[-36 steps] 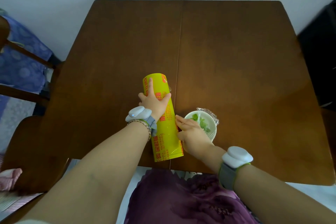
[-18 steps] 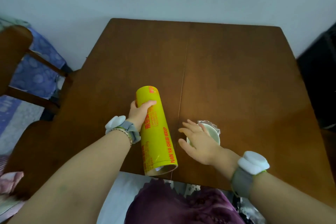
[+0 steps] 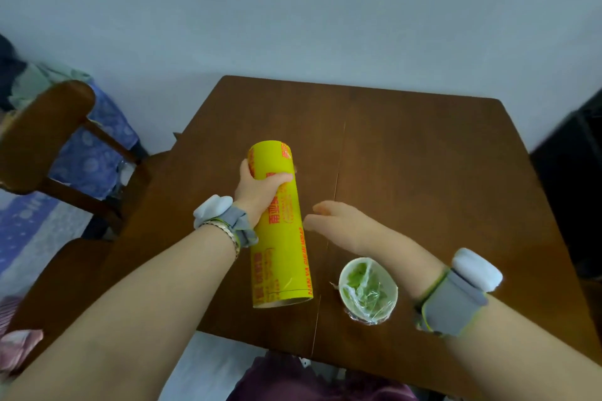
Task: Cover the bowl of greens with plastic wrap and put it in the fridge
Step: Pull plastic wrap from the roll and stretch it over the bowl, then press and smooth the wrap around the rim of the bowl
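A small white bowl of greens [image 3: 368, 290] stands on the brown wooden table [image 3: 423, 172] near its front edge, with clear plastic wrap stretched over its top. To its left a long yellow roll of plastic wrap [image 3: 280, 225] is lifted at an angle, its near end low over the table. My left hand [image 3: 260, 187] grips the roll near its far end. My right hand [image 3: 338, 221] hovers with straight fingers just right of the roll, beyond the bowl, holding nothing.
A wooden chair [image 3: 49, 137] with a blue patterned cushion stands left of the table. A dark object [image 3: 573, 179] stands at the right edge. A pale wall runs behind the table. Purple clothing [image 3: 312, 378] shows below the table's front edge.
My left hand has moved up the roll and raised its far end. My right hand has left the bowl and moved forward and left beside the roll. The camera has tilted up.
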Available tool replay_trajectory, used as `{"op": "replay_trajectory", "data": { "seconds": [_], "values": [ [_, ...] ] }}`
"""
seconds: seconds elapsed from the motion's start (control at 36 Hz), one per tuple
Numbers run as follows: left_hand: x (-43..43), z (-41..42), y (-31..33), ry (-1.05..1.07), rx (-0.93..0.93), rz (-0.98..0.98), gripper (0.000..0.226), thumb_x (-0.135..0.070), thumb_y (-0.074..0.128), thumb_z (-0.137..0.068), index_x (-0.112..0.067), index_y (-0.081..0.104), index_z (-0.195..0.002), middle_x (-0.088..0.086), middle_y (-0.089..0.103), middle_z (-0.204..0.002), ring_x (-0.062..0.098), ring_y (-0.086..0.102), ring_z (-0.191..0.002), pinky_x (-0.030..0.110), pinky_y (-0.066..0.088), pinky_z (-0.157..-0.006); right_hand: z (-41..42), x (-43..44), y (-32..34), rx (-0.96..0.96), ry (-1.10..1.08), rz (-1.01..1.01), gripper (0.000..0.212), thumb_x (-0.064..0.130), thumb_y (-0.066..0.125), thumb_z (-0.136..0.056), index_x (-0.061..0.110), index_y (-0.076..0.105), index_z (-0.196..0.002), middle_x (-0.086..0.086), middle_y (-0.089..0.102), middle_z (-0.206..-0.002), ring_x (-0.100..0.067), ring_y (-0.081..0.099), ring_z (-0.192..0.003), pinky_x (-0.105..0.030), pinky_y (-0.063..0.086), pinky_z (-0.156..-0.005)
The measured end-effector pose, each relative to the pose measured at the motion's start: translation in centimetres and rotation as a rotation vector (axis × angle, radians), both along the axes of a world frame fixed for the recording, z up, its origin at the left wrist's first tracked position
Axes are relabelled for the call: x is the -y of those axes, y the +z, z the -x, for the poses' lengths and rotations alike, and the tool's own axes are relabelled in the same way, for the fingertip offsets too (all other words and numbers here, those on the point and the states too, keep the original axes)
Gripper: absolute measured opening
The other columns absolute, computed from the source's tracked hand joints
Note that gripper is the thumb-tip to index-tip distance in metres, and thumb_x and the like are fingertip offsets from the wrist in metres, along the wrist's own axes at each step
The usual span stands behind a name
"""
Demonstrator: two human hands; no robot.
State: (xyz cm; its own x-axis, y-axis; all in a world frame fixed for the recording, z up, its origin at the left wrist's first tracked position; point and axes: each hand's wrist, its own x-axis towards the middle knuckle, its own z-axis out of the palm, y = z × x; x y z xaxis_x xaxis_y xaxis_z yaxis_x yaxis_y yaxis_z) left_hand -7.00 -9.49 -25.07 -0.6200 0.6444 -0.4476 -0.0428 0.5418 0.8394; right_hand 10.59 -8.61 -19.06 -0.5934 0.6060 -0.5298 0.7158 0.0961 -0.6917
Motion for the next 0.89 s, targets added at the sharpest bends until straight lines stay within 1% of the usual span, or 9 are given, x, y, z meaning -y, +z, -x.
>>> {"op": "replay_trajectory", "data": {
  "seconds": [0.06,0.11,0.22,0.33,0.44,0.58,0.72,0.78,0.89],
  "values": [
    [-0.7,0.1,0.6,0.083,0.127,-0.024,0.124,-0.047,0.079,-0.047,-0.032,0.01,-0.15,0.008,0.045,-0.141,0.033,0.053,-0.121,0.05,0.046,-0.1,0.8,0.2,-0.7,-0.014,-0.004,0.039,0.093,0.053,0.061,-0.079,0.02,0.01,-0.149,-0.013,0.04,-0.145,-0.027,0.044,-0.13,-0.033,0.037,-0.105],
    [-1.3,0.1,1.0,0.149,0.248,-0.037,0.123,-0.045,0.082,-0.052,-0.029,0.01,-0.15,0.013,0.046,-0.139,0.035,0.056,-0.116,0.05,0.049,-0.095,1.6,0.7,-1.6,-0.059,-0.03,0.037,0.114,0.057,0.07,-0.068,0.027,-0.003,-0.149,-0.009,0.039,-0.146,-0.025,0.044,-0.13,-0.033,0.039,-0.104],
    [-1.8,-0.5,1.9,0.062,0.312,-0.027,0.105,-0.049,0.077,-0.07,-0.017,0.017,-0.15,0.014,0.049,-0.136,0.033,0.059,-0.113,0.039,0.051,-0.081,2.8,-0.6,-2.6,-0.263,-0.275,0.128,0.105,0.041,0.078,-0.069,0.019,0.012,-0.148,0.0,0.05,-0.125,-0.018,0.053,-0.114,-0.028,0.045,-0.091],
    [-2.9,-0.8,0.3,-0.105,0.437,-0.046,0.133,-0.079,0.073,-0.036,-0.015,0.033,-0.145,0.015,0.058,-0.131,0.033,0.065,-0.107,0.049,0.055,-0.087,3.9,-3.2,-3.0,-0.402,-0.504,0.306,0.131,0.067,0.079,-0.038,0.017,0.021,-0.145,-0.006,0.057,-0.129,-0.025,0.062,-0.109,-0.045,0.052,-0.095],
    [-3.4,-1.9,0.7,-0.147,0.428,-0.09,0.13,-0.083,0.067,-0.039,-0.019,0.031,-0.146,0.015,0.056,-0.134,0.032,0.062,-0.112,0.051,0.05,-0.096,4.3,-6.6,-2.9,-0.465,-0.639,0.32,0.1,0.056,0.071,-0.066,0.008,0.029,-0.142,-0.014,0.057,-0.129,-0.029,0.062,-0.109,-0.048,0.052,-0.094],
    [-2.6,-3.0,2.5,-0.206,0.364,-0.146,0.071,-0.044,0.057,-0.09,-0.014,0.026,-0.146,0.011,0.055,-0.127,0.024,0.061,-0.101,0.036,0.054,-0.083,5.0,-9.2,-2.3,-0.435,-0.72,0.285,0.08,0.06,0.062,-0.075,0.001,0.048,-0.128,-0.012,0.062,-0.12,-0.028,0.064,-0.106,-0.041,0.054,-0.089],
    [-2.0,-1.5,1.4,-0.238,0.252,-0.198,0.09,-0.038,0.078,-0.072,-0.022,0.029,-0.145,0.006,0.057,-0.125,0.021,0.062,-0.102,0.039,0.054,-0.088,4.7,-8.8,-3.2,-0.39,-0.661,0.1,0.064,0.055,0.043,-0.09,0.006,0.047,-0.129,-0.009,0.06,-0.119,-0.024,0.06,-0.106,-0.041,0.052,-0.09],
    [-1.7,-1.1,1.4,-0.221,0.13,-0.176,0.11,-0.052,0.084,-0.048,-0.024,0.035,-0.143,0.005,0.059,-0.129,0.021,0.063,-0.108,0.043,0.051,-0.096,4.3,-8.8,-3.8,-0.422,-0.632,0.12,0.05,0.043,0.038,-0.096,0.006,0.047,-0.127,-0.006,0.061,-0.1,-0.021,0.062,-0.087,-0.037,0.054,-0.078],
    [-2.1,-0.7,1.5,-0.075,-0.256,-0.206,0.105,-0.045,0.084,-0.054,-0.019,0.036,-0.143,0.005,0.049,-0.132,0.019,0.054,-0.118,0.036,0.044,-0.102,2.5,-8.7,-4.8,-0.307,-0.564,0.093,0.038,0.021,0.028,-0.101,-0.001,0.053,-0.119,-0.005,0.06,-0.073,-0.011,0.059,-0.056,-0.018,0.045,-0.053]
  ]
}}
